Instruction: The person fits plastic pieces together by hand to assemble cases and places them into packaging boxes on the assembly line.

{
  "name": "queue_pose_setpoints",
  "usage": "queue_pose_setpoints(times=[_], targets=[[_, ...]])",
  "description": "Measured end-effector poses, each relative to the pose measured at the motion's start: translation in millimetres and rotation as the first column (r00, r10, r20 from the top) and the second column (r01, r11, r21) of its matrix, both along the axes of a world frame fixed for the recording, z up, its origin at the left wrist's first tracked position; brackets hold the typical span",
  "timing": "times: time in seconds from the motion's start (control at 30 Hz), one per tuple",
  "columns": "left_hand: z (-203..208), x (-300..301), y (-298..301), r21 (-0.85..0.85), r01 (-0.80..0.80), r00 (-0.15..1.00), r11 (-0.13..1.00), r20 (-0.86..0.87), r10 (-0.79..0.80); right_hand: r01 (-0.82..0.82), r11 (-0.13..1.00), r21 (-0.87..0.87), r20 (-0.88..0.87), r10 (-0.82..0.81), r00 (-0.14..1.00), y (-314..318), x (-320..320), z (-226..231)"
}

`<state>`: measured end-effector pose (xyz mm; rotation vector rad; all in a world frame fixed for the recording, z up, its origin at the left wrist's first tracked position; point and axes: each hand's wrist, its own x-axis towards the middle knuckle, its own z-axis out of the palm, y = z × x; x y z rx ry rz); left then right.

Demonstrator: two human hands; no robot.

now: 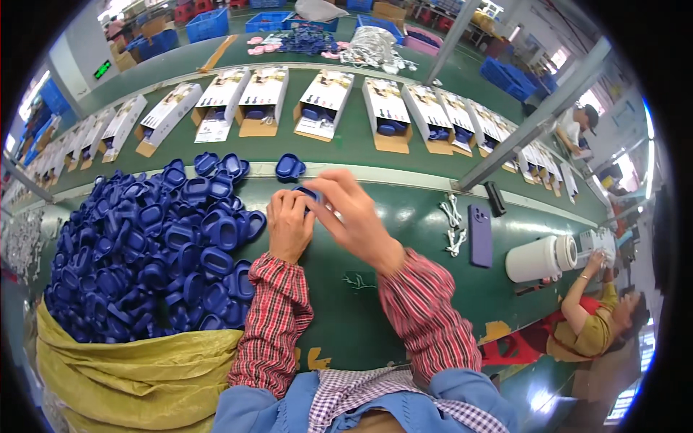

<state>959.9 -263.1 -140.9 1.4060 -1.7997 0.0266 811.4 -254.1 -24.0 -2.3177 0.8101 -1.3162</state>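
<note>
Head view, station check.

**Operator A:** State what the hands hold, taking the green table (375, 216) as reference.

**Operator B:** Both hands meet over the middle of the table, just below its far pale rail. The left hand (289, 225) and the right hand (354, 216) pinch one small blue case (309, 193) between their fingertips. Fingers are closed on it from both sides, likely so the piece stays steady in the air and can be turned or pressed. Most of the case is hidden by the fingers; I cannot tell whether it is open or shut.

**Operator A:** Supply location?

**Operator B:** A heap of blue cases (159, 252) lies on the left part of the table, spilling from a yellow sack (130, 368) at its near left edge. That keeps stock within the left arm's reach. One single blue case (290, 167) sits alone on the far rail, just beyond the hands.

**Operator A:** Beyond the table?

**Operator B:** A row of open cardboard boxes (325, 101) stands along the belt behind the table, flaps up, each showing a blue item inside.

**Operator A:** Right side of the table?

**Operator B:** A purple phone (481, 234) lies flat, white cables (452, 224) beside it, and a white jug (540, 258) on its side further right. All are well apart from the hands. Another person (599, 317) works at the table's right end.
</note>
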Motion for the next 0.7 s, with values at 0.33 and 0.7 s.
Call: queue_pose_setpoints(times=[0.33, 0.7], targets=[[4, -16, 2, 0.038, 0.016, 0.997, 0.999, -0.078, -0.013, 0.018, 0.99, -0.139, -0.504, -0.087, 0.859, -124, 30, -83], [2, -8, 1, 0.09, -0.004, 0.994, 0.996, -0.11, 0.014, 0.062, 0.998, 0.025, -0.5, -0.041, 0.865, -142, 20, -87]])
